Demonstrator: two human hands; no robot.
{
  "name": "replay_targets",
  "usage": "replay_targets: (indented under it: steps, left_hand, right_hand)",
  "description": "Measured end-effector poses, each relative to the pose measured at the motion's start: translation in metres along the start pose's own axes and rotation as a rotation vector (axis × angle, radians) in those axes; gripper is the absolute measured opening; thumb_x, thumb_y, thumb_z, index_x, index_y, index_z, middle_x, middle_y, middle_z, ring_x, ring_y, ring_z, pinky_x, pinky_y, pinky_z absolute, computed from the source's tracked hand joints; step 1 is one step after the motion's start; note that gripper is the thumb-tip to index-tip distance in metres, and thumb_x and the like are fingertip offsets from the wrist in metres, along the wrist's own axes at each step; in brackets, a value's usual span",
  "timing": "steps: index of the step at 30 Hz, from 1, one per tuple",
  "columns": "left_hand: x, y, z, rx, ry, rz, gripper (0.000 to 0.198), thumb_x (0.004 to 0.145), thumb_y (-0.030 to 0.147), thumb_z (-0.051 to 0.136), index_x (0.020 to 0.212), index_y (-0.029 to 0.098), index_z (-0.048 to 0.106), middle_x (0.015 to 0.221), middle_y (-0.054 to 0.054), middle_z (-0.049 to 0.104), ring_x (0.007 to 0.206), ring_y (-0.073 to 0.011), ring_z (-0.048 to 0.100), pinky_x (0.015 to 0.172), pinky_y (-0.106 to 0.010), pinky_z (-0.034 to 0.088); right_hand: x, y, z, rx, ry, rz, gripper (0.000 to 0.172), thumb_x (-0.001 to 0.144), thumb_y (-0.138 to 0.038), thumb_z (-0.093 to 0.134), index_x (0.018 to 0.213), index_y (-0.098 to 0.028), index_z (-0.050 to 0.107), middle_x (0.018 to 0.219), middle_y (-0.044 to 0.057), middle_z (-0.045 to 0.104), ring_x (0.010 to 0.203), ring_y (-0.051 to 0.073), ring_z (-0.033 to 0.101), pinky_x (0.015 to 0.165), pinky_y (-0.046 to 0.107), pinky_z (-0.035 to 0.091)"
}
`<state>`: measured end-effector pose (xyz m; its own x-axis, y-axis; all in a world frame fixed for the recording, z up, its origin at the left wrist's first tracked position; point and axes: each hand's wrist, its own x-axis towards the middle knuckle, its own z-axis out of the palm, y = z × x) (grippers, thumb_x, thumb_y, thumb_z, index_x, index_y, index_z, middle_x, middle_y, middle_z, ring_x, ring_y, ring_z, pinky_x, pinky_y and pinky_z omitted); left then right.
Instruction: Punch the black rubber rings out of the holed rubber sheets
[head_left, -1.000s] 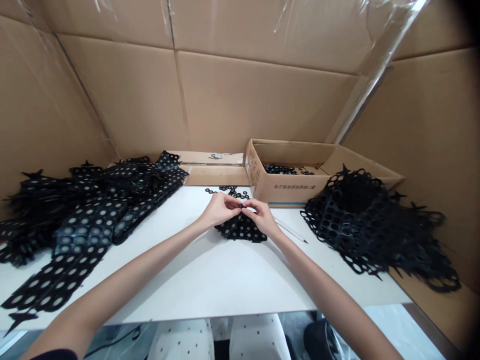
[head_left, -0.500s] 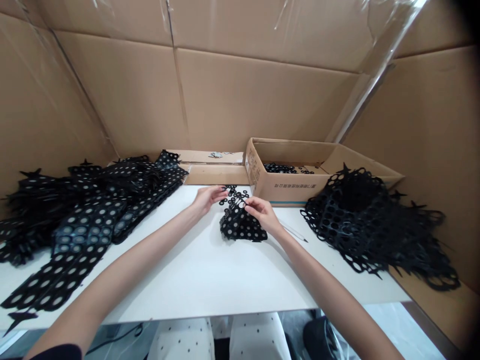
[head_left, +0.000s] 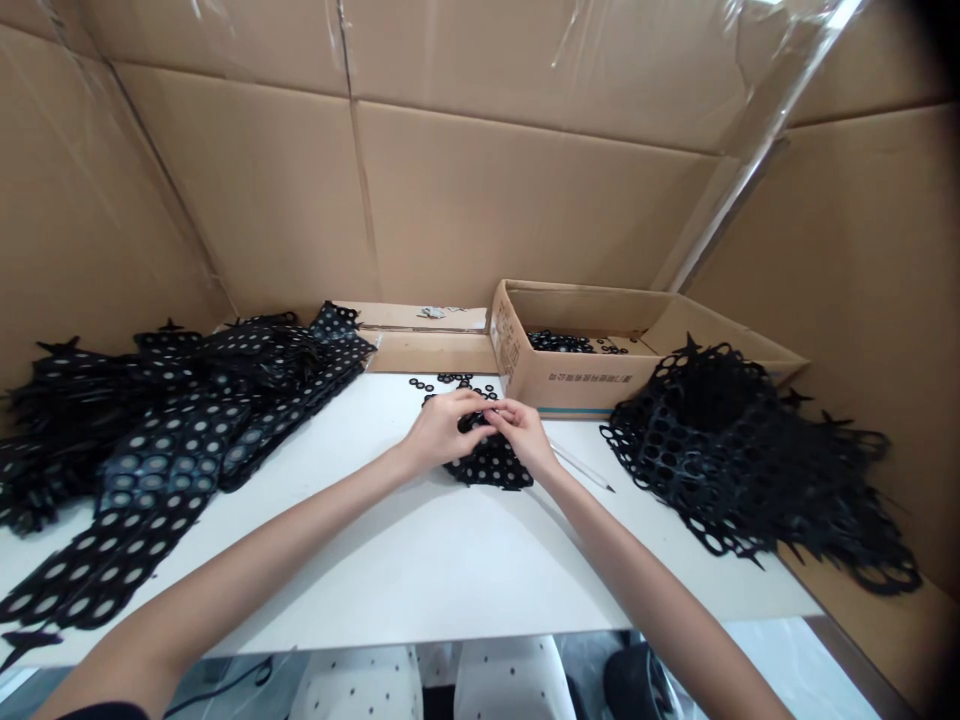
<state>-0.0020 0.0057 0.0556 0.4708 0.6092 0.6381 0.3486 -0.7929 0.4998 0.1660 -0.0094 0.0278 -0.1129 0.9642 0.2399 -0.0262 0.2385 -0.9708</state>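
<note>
Left hand (head_left: pixel 448 430) and right hand (head_left: pixel 526 438) meet over the upper edge of a black perforated sheet (head_left: pixel 491 468); fingers (head_left: pixel 495 410) of both are pinched together on it. Sheet lies on the white desk (head_left: pixel 420 560), near a cardboard box (head_left: pixel 570 392). Loose black rings (head_left: pixel 454 378) lie just beyond.

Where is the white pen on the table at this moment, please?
In the head view, the white pen lies on the white table, just right of the right hand and in front of the cardboard box.
</note>
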Motion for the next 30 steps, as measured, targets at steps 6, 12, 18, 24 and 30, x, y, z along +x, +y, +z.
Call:
replay_targets:
  steps: [6, 12, 18, 24, 30]
  left_hand:
    - [-0.002, -0.009, 0.006, -0.300, 0.027, -0.291, 0.027, 0.064, 0.028, 0.072, 0.089, 0.016, 0.070, 0.092, -0.007, 0.068, 0.082, -0.0180, 0.064, 0.078, -0.029, 0.053]
    - [0.004, -0.011, 0.000, -0.495, 0.056, -0.549, 0.026, 0.069, 0.035, 0.065, 0.078, 0.012, 0.070, 0.074, -0.007, 0.069, 0.068, -0.0171, 0.063, 0.067, -0.027, 0.053]
    - [-0.002, 0.005, -0.004, -0.205, 0.043, -0.320, 0.027, 0.077, 0.033, 0.056, 0.094, 0.016, 0.068, 0.093, -0.008, 0.068, 0.082, -0.0180, 0.063, 0.077, -0.026, 0.050]
    - [-0.006, 0.011, -0.001, 0.013, -0.116, -0.185, 0.019, 0.073, 0.022, 0.055, 0.086, 0.018, 0.068, 0.090, -0.009, 0.066, 0.085, -0.0205, 0.060, 0.083, -0.029, 0.045]
    - [0.001, 0.016, -0.013, 0.217, -0.187, -0.162, 0.015, 0.070, 0.023, 0.054, 0.069, 0.015, 0.066, 0.068, -0.007, 0.062, 0.062, -0.0153, 0.054, 0.062, -0.024, 0.039]
  right_hand:
    - [-0.001, -0.002, -0.004, 0.031, -0.133, -0.031, 0.035, 0.066, -0.033, 0.071, 0.095, -0.017, 0.061, 0.094, 0.005, 0.064, 0.088, 0.018, 0.060, 0.085, 0.031, 0.045]
    - [-0.004, 0.001, 0.000, -0.134, -0.063, -0.175, 0.018, 0.074, -0.024, 0.060, 0.091, -0.018, 0.065, 0.098, 0.005, 0.065, 0.094, 0.020, 0.059, 0.092, 0.036, 0.043]
    - [-0.003, 0.001, 0.003, -0.105, 0.005, -0.136, 0.019, 0.072, -0.025, 0.063, 0.089, -0.017, 0.062, 0.093, 0.005, 0.064, 0.088, 0.018, 0.061, 0.088, 0.033, 0.046]
    - [-0.004, 0.005, 0.001, -0.132, -0.008, -0.124, 0.018, 0.071, -0.026, 0.063, 0.085, -0.015, 0.063, 0.087, 0.006, 0.065, 0.082, 0.018, 0.061, 0.079, 0.032, 0.048]
    - [-0.013, -0.009, 0.007, -0.376, 0.014, -0.304, 0.015, 0.080, -0.019, 0.056, 0.087, -0.018, 0.068, 0.088, 0.006, 0.065, 0.083, 0.019, 0.060, 0.081, 0.032, 0.046]
